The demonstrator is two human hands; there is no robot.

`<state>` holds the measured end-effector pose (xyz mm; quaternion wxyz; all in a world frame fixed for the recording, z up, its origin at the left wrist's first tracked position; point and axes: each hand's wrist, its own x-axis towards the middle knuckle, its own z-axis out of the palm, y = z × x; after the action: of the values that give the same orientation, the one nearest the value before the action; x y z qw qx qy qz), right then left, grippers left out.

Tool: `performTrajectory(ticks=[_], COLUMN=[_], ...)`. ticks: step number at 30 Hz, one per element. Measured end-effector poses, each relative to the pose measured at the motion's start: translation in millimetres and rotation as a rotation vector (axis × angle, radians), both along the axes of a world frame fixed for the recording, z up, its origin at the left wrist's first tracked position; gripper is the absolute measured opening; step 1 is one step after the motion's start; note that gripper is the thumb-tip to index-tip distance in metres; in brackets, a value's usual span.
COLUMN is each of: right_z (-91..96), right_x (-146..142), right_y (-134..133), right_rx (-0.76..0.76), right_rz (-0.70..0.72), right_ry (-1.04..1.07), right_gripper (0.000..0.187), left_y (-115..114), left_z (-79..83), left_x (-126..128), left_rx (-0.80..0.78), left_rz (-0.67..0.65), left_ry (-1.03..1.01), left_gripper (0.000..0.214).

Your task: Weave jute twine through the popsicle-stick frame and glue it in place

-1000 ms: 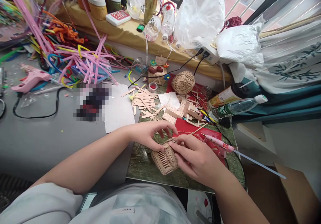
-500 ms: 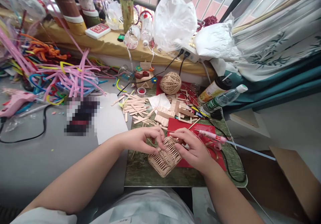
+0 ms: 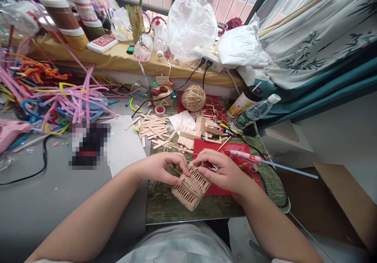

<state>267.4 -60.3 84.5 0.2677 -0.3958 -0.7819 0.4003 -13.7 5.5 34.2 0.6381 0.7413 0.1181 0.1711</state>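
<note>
A small rectangular twine-wrapped panel [image 3: 191,189] with slatted openings is tilted between my hands, above the green board's front part. My left hand [image 3: 165,167] pinches its left edge, thumb low and curled fingers on the upper side. At the upper right edge, my right hand [image 3: 222,169] grips the panel with bent fingers and thumb. Part of a twine strand runs near the fingertips; its end is hidden. Beyond the hands sits a ball of twine [image 3: 193,98], with loose craft sticks [image 3: 153,126] to its left front.
A pink glue gun [image 3: 246,156] with a long glue stick lies on red paper [image 3: 218,188] at right. Behind it stand a water bottle [image 3: 255,113] and a dark-lidded cup [image 3: 245,101]. Pink pipe cleaners [image 3: 85,94] crowd the left; white paper [image 3: 125,145] lies beside the board.
The view has shifted slightly, so the background sits further left. My right fingers have drawn in closer over the panel's upper edge; both hands stay on it.
</note>
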Motion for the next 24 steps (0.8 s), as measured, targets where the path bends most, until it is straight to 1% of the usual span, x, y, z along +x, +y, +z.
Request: performTrajectory(ticks=[3, 4, 7, 11, 13, 16, 21, 24], right_z=[8.0, 10.1, 11.2, 2.4, -2.7, -7.5, -5.9, -5.7], right_x=[3.7, 3.9, 0.0, -8.1, -9.1, -7.2, -6.8, -8.7], right_y=[7.2, 9.3, 14.3, 16.8, 15.6, 9.5, -4.2, -6.7], right_rx=[-0.015, -0.010, 0.074, 0.222, 0.229, 0.195, 0.235, 0.226], right_rz=[0.087, 0.097, 0.050, 0.019, 0.002, -0.041, -0.102, -0.124], right_ry=[-0.058, -0.063, -0.022, 0.026, 0.035, 0.053, 0.120, 0.101], right_gripper=[0.018, 0.017, 0.014, 0.018, 0.020, 0.020, 0.022, 0.022], left_y=[-0.1, 0.0, 0.5, 0.9, 1.0, 1.1, 1.0, 0.7], left_z=[0.2, 0.5, 1.7, 1.6, 0.8, 0.2, 1.9, 1.4], left_x=[-0.4, -0.4, -0.3, -0.6, -0.6, 0.1, 1.8, 2.0], left_rx=[0.017, 0.024, 0.051, 0.076, 0.073, 0.055, 0.026, 0.016], left_rz=[-0.024, -0.025, -0.015, 0.004, 0.015, 0.023, 0.013, 0.013], left_ry=[0.002, -0.002, -0.018, -0.032, -0.030, -0.017, -0.002, -0.005], left_gripper=[0.029, 0.029, 0.027, 0.022, 0.021, 0.022, 0.022, 0.023])
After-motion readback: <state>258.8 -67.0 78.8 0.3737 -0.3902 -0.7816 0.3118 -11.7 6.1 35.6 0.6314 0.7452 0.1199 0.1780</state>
